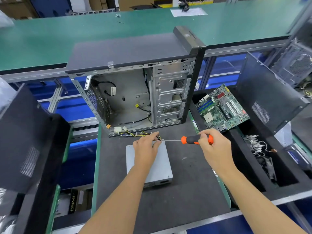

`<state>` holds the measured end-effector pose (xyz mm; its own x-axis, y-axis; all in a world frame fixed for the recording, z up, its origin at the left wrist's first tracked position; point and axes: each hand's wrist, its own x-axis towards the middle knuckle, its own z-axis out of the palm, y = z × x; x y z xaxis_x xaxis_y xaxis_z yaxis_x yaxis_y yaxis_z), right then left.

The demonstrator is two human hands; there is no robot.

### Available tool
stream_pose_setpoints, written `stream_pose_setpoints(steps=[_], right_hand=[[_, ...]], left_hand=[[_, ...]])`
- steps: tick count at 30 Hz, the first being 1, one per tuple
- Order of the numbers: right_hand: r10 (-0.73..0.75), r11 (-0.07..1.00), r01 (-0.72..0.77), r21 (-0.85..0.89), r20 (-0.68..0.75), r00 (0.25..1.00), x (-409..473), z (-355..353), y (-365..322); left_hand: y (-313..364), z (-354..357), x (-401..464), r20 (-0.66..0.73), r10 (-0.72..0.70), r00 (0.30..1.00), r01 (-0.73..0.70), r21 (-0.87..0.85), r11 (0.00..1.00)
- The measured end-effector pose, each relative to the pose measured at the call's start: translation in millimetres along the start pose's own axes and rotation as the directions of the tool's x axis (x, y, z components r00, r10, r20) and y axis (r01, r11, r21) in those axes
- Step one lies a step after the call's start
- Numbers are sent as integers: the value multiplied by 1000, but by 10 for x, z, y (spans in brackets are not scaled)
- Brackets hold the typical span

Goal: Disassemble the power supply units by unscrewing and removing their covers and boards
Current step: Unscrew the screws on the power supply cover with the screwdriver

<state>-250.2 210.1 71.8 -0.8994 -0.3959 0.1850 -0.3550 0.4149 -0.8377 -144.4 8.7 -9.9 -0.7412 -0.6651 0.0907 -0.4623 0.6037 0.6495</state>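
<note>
A grey metal power supply unit (163,168) lies flat on the dark work mat (185,191), its bundle of yellow and black cables (133,133) running off its far end. My left hand (145,149) rests on the unit's far end, fingertips at the cable exit. My right hand (214,146) grips the orange and black handle of a screwdriver (190,139), held level, its tip pointing left to the unit's far edge by my left fingertips.
An emptied computer case (135,88) stands open just behind the unit. A green motherboard (222,108) leans in a black bin on the right, with cables and parts (260,149) below it. Black case panels (270,98) stand at right and left.
</note>
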Motion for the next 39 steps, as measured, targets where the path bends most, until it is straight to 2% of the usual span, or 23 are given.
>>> stream_pose_setpoints(steps=[9,14,16,18,20,22,24,27,31,34,39], right_hand=[[-94,995,95,-16,35,995,107,-17,-145],[-261,964,263,-48,56,964,226,29,-450],[-302,948,311,-72,113,946,335,60,-578],[-324,925,359,-127,232,917,485,107,-718],[-353,850,456,-265,356,865,631,188,-885],[-388,661,580,-476,444,808,731,311,-1081],[-408,501,637,-586,489,771,787,446,-1304],[-348,412,662,-627,563,750,860,636,-1557],[-139,454,605,-654,619,773,957,737,-1720],[-14,429,585,-689,642,767,977,730,-1810],[4,391,678,-623,737,676,923,672,-1897]], left_hand=[[-4,27,11,-41,27,999,-24,67,997],[-19,31,25,-46,55,997,-52,54,997],[-20,32,12,-59,75,995,-73,43,996],[-15,34,-3,-79,94,992,-92,33,995],[2,28,-11,-95,104,990,-103,17,995],[6,24,-2,-79,104,991,-103,15,995],[1,24,0,-39,94,995,-92,32,995],[-31,37,-13,-17,110,994,-108,81,991],[-72,62,-5,26,72,997,-76,174,982],[-105,82,15,34,68,997,-73,181,981],[-123,104,43,35,70,997,-75,192,978]])
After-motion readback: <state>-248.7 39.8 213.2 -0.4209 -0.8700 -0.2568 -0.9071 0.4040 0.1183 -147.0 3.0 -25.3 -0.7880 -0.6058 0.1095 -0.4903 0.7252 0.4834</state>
